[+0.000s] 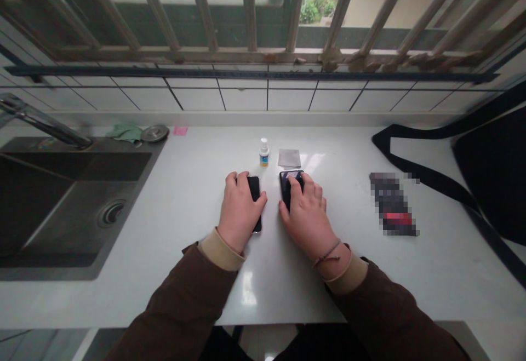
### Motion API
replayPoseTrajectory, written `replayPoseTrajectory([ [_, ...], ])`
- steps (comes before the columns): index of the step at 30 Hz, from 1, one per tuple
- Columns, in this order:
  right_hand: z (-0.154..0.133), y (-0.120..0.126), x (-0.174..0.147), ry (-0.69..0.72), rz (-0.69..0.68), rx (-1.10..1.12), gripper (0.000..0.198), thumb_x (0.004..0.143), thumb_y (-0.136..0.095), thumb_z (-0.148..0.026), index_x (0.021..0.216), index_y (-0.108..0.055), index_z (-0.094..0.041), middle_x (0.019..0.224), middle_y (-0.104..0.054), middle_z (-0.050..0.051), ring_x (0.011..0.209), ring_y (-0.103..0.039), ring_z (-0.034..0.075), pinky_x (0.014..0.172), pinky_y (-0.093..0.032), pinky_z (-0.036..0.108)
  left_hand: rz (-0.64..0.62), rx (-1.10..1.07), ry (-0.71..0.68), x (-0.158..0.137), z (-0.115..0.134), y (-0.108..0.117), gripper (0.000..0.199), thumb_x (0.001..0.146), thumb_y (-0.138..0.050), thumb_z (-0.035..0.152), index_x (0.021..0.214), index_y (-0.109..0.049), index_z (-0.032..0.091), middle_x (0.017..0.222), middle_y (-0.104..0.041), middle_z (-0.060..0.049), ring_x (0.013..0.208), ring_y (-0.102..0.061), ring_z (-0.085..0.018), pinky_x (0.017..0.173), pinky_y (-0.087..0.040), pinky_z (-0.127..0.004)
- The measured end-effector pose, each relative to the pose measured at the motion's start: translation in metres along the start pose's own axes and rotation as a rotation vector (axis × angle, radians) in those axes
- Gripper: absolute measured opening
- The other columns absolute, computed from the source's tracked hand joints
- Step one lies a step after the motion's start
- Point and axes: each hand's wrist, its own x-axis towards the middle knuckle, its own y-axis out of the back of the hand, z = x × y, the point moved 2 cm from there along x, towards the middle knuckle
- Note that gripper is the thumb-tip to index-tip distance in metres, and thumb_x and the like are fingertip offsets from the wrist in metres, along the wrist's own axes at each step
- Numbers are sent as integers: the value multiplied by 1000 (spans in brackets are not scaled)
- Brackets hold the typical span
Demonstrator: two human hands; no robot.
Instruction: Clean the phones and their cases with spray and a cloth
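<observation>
Left hand [240,207] half-curled over the left phone [254,187], right hand [306,207] likewise over the right phone [286,190]; firm grip or resting touch, can't tell! Both phones on the counter [197,185], neither lifted. Beyond the fingertips, grey square [289,158] and capped bottle [263,155] sit untouched: looks early, little visibly done.

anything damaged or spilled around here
Yes: brown, ragged lumps line the right part of the bottom window rail, so it looks worn or damaged. No spill shows on the counter, where the left hand is on one phone and the right hand on a second phone.
</observation>
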Motion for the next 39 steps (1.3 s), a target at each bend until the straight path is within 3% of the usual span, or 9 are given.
replayPoseTrajectory([
  [14, -1, 3, 2, -31, -63, -20, 61, 102, -65, -33, 158, -51, -16, 168, -44, 25, 146, -44, 44, 108, -51, 62, -41, 161, -52, -5, -1, -6, 49, 97, -74, 24, 139, -54, 13, 151, -49, -28, 152, -50, -44, 122, -48, -59],
  [20, -2, 3, 1, -31, -57, -11, 62, 102, -66, -33, 159, -50, -16, 168, -44, 26, 147, -43, 45, 108, -51, 63, -21, 210, -101, -6, -2, -9, 48, 100, -73, 30, 139, -55, 10, 149, -55, -31, 150, -51, -46, 121, -48, -63],
  [25, -2, 7, 1, -22, -36, 13, 61, 101, -69, -31, 157, -54, -14, 167, -45, 27, 144, -45, 48, 103, -53, 66, 64, 99, -261, -4, 10, 8, 30, 98, -65, 12, 128, -64, 13, 144, -64, -25, 142, -56, -39, 123, -45, -59],
  [27, -3, 14, 2, 40, 47, 70, 50, 101, -67, -27, 149, -61, -15, 162, -50, 26, 141, -48, 47, 103, -52, 65, 88, -32, -386, -5, 16, 17, 26, 95, -54, 0, 110, -68, 18, 126, -73, -16, 124, -65, -31, 111, -53, -49],
  [29, -5, 23, 3, 206, 140, 200, 33, 101, -60, -18, 133, -69, -17, 146, -63, 22, 134, -56, 40, 105, -51, 57, 25, -167, -544, -8, 22, 24, 30, 93, -47, -3, 89, -64, 21, 97, -73, -7, 96, -67, -23, 88, -55, -37],
  [32, -6, 32, 4, 502, 166, 398, 24, 101, -49, -7, 102, -70, -18, 104, -71, 12, 101, -65, 27, 91, -52, 40, -89, -197, -752, -15, 29, 26, 33, 95, -45, 0, 72, -54, 22, 74, -60, -1, 70, -55, -17, 64, -42, -31],
  [35, -3, 34, 3, 613, 127, 433, 30, 100, -44, -4, 80, -57, -23, 77, -59, 4, 72, -54, 19, 66, -41, 32, -111, -109, -846, -20, 34, 26, 34, 93, -46, 2, 66, -50, 23, 66, -51, 0, 62, -46, -17, 57, -33, -35],
  [39, -1, 32, 0, 666, 102, 445, 30, 93, -46, -4, 72, -44, -25, 68, -49, -1, 61, -43, 17, 59, -30, 33, -91, -10, -912, -23, 38, 28, 32, 90, -47, 3, 65, -52, 22, 64, -53, 0, 60, -45, -17, 58, -32, -37],
])
